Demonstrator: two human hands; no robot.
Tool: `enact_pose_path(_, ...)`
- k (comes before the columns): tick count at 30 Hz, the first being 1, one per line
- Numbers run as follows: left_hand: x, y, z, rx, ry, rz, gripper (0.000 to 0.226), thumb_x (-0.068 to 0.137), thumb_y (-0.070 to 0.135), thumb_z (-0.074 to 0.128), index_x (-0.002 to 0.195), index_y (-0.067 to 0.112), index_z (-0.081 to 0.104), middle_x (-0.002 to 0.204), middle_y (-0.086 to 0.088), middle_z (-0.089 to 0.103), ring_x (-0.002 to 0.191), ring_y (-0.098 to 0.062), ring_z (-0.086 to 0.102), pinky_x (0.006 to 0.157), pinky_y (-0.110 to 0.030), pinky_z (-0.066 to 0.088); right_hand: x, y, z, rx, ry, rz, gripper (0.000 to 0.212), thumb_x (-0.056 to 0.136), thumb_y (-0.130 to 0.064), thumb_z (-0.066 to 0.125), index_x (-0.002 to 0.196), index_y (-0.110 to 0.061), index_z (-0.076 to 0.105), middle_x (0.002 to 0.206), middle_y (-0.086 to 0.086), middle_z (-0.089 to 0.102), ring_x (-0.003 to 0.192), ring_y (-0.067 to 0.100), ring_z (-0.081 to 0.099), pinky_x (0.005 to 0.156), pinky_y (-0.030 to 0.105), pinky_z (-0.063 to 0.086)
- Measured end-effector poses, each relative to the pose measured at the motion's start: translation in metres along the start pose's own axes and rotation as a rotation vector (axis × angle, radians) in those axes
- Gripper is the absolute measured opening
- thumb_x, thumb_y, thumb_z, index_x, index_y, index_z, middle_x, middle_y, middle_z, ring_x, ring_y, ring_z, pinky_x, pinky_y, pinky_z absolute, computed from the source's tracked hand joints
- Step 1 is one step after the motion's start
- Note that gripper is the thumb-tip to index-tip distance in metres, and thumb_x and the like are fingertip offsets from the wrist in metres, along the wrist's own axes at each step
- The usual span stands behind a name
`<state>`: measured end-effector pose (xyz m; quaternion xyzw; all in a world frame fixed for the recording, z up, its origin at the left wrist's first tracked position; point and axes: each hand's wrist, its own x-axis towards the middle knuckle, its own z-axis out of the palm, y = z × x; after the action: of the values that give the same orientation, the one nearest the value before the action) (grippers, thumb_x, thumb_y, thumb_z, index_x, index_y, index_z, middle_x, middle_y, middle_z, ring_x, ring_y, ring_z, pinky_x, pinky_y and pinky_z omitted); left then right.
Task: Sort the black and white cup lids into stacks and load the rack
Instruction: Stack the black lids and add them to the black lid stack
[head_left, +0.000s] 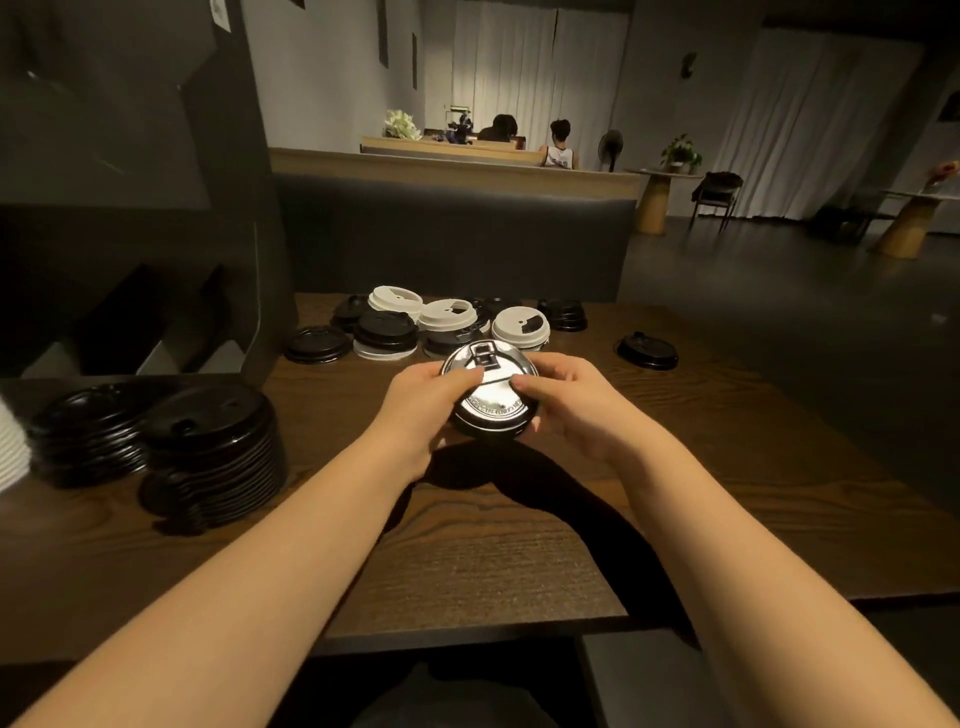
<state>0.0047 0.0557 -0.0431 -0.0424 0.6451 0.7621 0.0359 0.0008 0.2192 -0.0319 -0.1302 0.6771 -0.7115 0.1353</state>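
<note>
Two hands (426, 410) (576, 410), wooden table (519, 545), dim room

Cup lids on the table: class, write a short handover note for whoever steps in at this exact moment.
Left hand and right hand: both hold one small stack of black lids above the table.
Done: two tall black stacks lie at near left.
Left: mixed black and white lids sit unsorted at the far edge, with one lone black lid to the right. The rack at left looks unloaded.
</note>
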Motion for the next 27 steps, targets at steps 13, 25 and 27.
enact_pose_path(13,-0.059,0.069,-0.085,0.076,0.332,0.374,0.014,0.091,0.014,0.061,0.098,0.01,0.072,0.087,-0.007,0.074,0.084,-0.02,0.071,0.075,-0.033,0.057,0.006,-0.034,0.12,0.1,-0.111,-0.108,0.035,0.092,-0.005,0.057,0.122,-0.019,0.048,0.095,0.003,0.067,0.084,0.022,0.067,0.068,0.029,0.058)
enact_pose_path(25,-0.084,0.084,-0.198,0.281,0.524,0.323,0.03,0.068,0.037,0.064,0.075,0.01,0.075,0.079,-0.01,0.074,0.077,-0.023,0.071,0.079,-0.045,0.059,0.058,-0.037,0.227,0.035,-0.175,-0.069,0.062,0.09,-0.001,0.06,0.143,-0.023,0.039,0.134,0.015,0.054,0.102,0.023,0.062,0.067,0.023,0.056)
enact_pose_path(27,-0.081,0.083,-0.215,0.332,0.557,0.348,0.039,0.07,0.046,0.061,0.072,0.008,0.071,0.076,-0.013,0.07,0.073,-0.021,0.066,0.074,-0.042,0.056,0.067,-0.038,0.24,-0.016,-0.154,-0.076,0.062,0.09,0.002,0.058,0.143,-0.024,0.04,0.135,0.013,0.053,0.11,0.027,0.06,0.063,0.021,0.055)
